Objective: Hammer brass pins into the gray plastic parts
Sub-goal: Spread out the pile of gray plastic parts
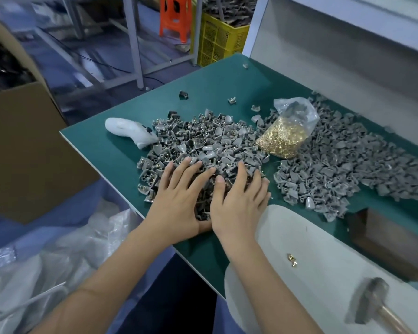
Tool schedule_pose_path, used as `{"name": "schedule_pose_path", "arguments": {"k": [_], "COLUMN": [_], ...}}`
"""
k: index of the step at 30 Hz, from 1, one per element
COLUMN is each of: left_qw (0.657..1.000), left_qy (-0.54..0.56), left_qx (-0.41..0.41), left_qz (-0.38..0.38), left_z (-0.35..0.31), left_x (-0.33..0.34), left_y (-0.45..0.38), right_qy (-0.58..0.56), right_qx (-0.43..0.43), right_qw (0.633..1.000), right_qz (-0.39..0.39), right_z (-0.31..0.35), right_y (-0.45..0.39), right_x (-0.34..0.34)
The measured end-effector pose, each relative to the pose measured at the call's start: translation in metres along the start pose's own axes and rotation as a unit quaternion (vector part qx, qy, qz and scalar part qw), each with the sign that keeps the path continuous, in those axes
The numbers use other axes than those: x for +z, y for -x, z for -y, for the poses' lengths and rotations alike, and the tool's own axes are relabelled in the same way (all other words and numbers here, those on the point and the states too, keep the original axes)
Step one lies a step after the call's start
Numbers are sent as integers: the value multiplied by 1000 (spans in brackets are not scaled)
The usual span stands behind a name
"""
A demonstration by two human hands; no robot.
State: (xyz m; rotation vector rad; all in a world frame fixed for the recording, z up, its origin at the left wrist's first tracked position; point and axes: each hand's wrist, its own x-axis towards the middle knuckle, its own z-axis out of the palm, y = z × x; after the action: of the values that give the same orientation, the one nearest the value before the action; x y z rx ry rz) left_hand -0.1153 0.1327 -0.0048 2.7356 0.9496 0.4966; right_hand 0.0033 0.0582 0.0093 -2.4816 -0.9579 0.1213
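Both hands, left hand [179, 189] and right hand [239, 198], lie spread flat, pinching nothing, on the near heap of small gray plastic parts [203, 145] on the green-topped table [215, 88]; a careless sweep risks spilling pieces over its edge.

Even, soft overhead light, faint shadows; wide-angle bending at the edges; the hammer [369, 303] at lower right blurred.
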Motion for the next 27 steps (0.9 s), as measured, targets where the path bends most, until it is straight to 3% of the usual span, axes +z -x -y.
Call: {"name": "schedule_pose_path", "arguments": {"k": [13, 19, 21, 24, 27], "left_qw": [1000, 997, 996, 986, 972], "left_qy": [3, -18, -16, -17, 0], "left_qx": [6, 27, -2, -121, -222], "left_qz": [10, -63, -84, -114, -80], "left_z": [15, 10, 13, 17, 20], "left_x": [-2, -8, -9, -12, -14], "left_y": [-26, -12, 0, 20, 28], "right_qy": [9, -48, -65, -74, -75], "right_qx": [-3, -14, -14, -29, -46], "right_qw": [1000, 997, 994, 992, 990], "right_qz": [-25, -66, -82, -103, -112], "right_z": [11, 8, 7, 10, 12], "right_y": [-27, -25, -24, -22, -21], "right_x": [11, 12, 12, 11, 10]}}
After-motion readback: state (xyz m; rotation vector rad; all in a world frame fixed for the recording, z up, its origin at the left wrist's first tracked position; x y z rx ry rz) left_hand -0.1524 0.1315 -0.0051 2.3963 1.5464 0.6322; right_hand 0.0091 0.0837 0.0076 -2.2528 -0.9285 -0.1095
